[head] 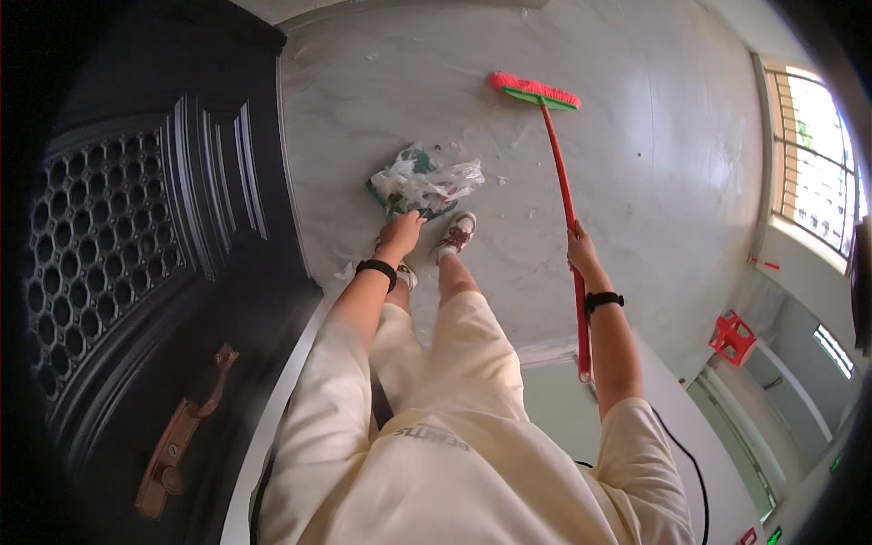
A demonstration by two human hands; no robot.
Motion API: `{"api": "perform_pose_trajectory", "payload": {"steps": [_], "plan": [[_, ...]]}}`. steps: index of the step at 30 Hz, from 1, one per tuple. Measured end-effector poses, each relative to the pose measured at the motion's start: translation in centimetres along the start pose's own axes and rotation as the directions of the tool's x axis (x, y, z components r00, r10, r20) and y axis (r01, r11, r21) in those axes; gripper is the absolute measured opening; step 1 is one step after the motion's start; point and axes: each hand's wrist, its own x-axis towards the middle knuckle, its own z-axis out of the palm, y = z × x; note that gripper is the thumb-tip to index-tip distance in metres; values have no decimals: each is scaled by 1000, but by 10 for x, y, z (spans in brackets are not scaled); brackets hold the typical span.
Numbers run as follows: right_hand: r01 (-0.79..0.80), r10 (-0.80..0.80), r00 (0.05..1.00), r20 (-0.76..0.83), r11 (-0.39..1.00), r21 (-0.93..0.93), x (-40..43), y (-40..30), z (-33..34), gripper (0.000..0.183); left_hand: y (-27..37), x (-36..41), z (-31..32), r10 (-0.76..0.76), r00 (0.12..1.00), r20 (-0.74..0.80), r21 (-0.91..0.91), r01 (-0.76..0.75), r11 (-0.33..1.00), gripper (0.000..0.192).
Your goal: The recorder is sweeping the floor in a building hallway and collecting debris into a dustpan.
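My left hand (400,236) is low over the floor, its fingers closed around the near end of a green dustpan (444,210). Crumpled clear and white plastic bags (419,185) fill the pan and cover most of it; the grip itself is hidden by my fingers. In my right hand (583,251) is the red handle of a broom (560,170), held partway along its length. The broom's green head with pink-red bristles (535,90) touches the floor farther out, right of the pan. Black bands circle both wrists.
Small scraps of litter (503,180) dot the grey floor (613,204) between pan and broom. A dark door (225,306) with a bronze handle (170,449) stands close on my left. At right are a barred window (814,153) and a red plastic stool (733,338).
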Motion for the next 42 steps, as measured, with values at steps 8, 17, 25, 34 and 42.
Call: {"api": "perform_pose_trajectory", "payload": {"steps": [8, 17, 25, 34, 42], "plan": [[118, -128, 990, 52, 978, 171, -95, 103, 124, 38, 28, 31, 10, 24, 999, 45, 10, -24, 1000, 25], [-242, 132, 961, 244, 826, 509, -249, 41, 148, 38, 42, 55, 27, 155, 957, 246, -212, -103, 972, 27], [-340, 398, 916, 55, 695, 634, -235, 40, 155, 36, 27, 59, 14, 318, 896, 310, 121, -369, 921, 26], [-345, 469, 883, 2, 647, 680, -220, 92, 261, 38, 63, 47, 14, 294, 702, 649, 427, -656, 622, 27], [-410, 339, 845, 414, -90, 908, -307, -37, 237, 37, 74, 33, 45, 322, 623, 712, 459, -761, 457, 24]]}}
